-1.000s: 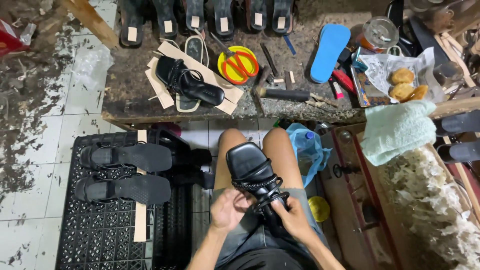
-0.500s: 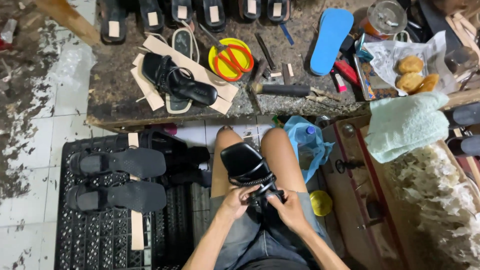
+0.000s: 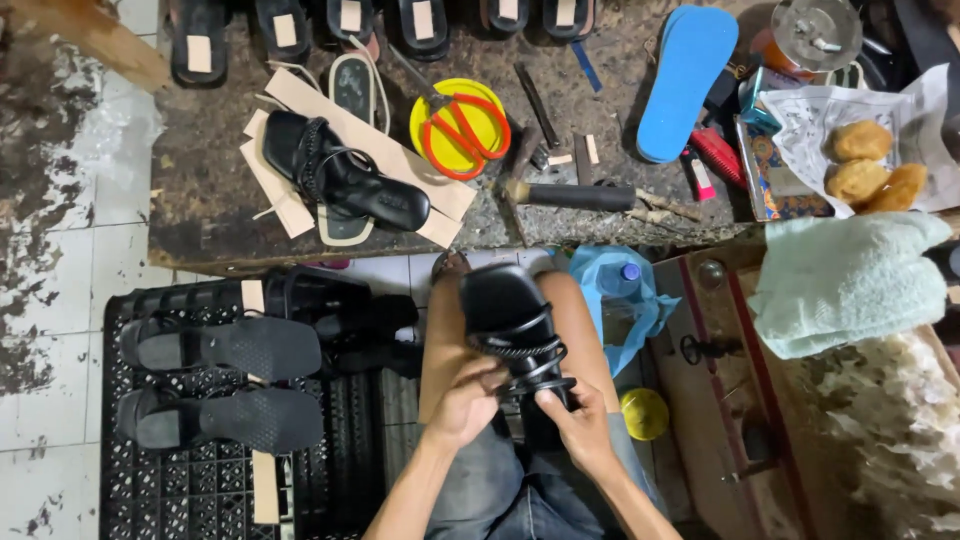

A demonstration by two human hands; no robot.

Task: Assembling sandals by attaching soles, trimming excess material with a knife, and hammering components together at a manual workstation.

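Note:
A black strappy sandal (image 3: 505, 320) rests on my lap between my knees, toe pointing away from me. My left hand (image 3: 463, 400) grips its left side near the straps. My right hand (image 3: 577, 425) pinches the thin straps at the heel end. Both hands touch the sandal, and the heel part is hidden under my fingers.
Another black sandal (image 3: 340, 175) lies on cardboard pieces on the workbench (image 3: 200, 215), beside orange-handled scissors (image 3: 465, 125) on a yellow lid. A hammer (image 3: 575, 195), blue sole (image 3: 685, 75) and fried snacks (image 3: 865, 165) lie further right. A black crate (image 3: 170, 480) at left carries two sandals (image 3: 225, 380).
The view has shifted slightly. The sandal stays on my lap and my hands have moved a little along its straps.

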